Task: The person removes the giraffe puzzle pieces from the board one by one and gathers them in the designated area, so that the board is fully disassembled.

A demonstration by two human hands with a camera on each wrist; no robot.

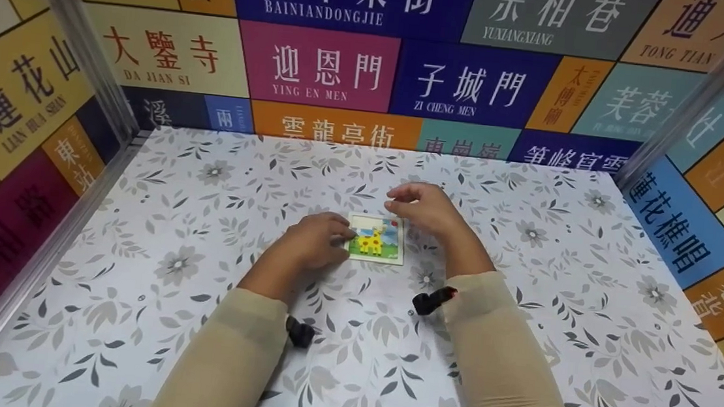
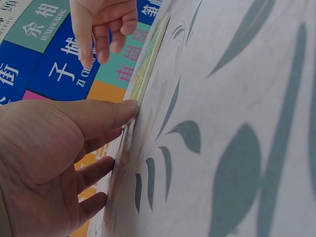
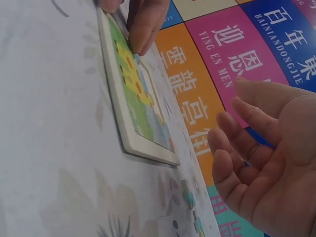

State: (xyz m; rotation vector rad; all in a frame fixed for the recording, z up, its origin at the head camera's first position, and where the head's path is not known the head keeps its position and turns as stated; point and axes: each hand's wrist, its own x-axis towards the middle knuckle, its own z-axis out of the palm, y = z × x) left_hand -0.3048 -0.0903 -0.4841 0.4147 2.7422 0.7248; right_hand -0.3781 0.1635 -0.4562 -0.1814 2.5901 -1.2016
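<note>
A small jigsaw puzzle board (image 1: pixel 376 249) with a pale frame and a yellow giraffe picture lies flat on the table. A pale, pictureless strip shows along its upper left. My left hand (image 1: pixel 316 239) is at the board's left side; in the left wrist view its thumb (image 2: pixel 123 111) touches the frame edge, other fingers extended. In the right wrist view, a left fingertip (image 3: pixel 141 42) rests over the picture. Above the board's upper right corner my right hand (image 1: pixel 430 209) is raised, fingers loosely bent, holding nothing. Small coloured pieces, probably puzzle pieces (image 3: pixel 187 193), lie beyond the board.
A white cloth with grey leaves and flowers covers the table (image 1: pixel 194 320). Behind it stands a wall of coloured panels (image 1: pixel 321 69) with Chinese lettering, and similar panels flank both sides. Black wrist cameras (image 1: pixel 433 299) are worn on both sleeves.
</note>
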